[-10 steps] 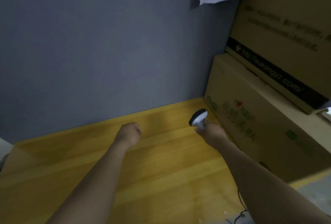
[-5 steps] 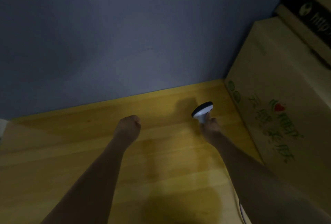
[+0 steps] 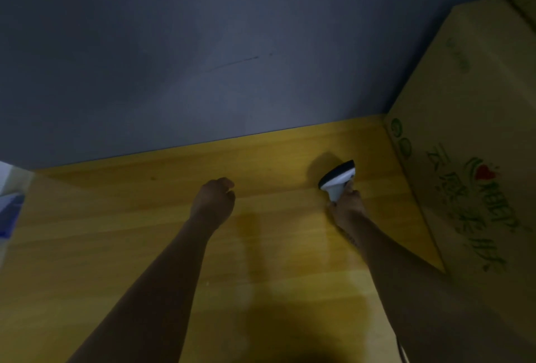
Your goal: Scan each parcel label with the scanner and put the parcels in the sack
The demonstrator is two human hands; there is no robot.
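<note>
R hand (image 3: 346,207) grips scanner (image 3: 338,178) by handle, fingers curled round it; head tilted left, nr table (image 3: 116,232) back-right corner, beside carton (image 3: 464,130). L hand (image 3: 214,199) curled in fist, holds nothing, mid-table toward back edge. Grey wall (image 3: 203,43) behind.

a yellow wood-grain tabletop (image 3: 261,252) runs back to a grey wall (image 3: 232,58). a big cardboard box (image 3: 464,119) with green lettering and a red heart stands on its right side. the scanner (image 3: 338,181), gripped by the right hand (image 3: 346,209), sits low near the box; contact with the wood cannot be told.
</note>
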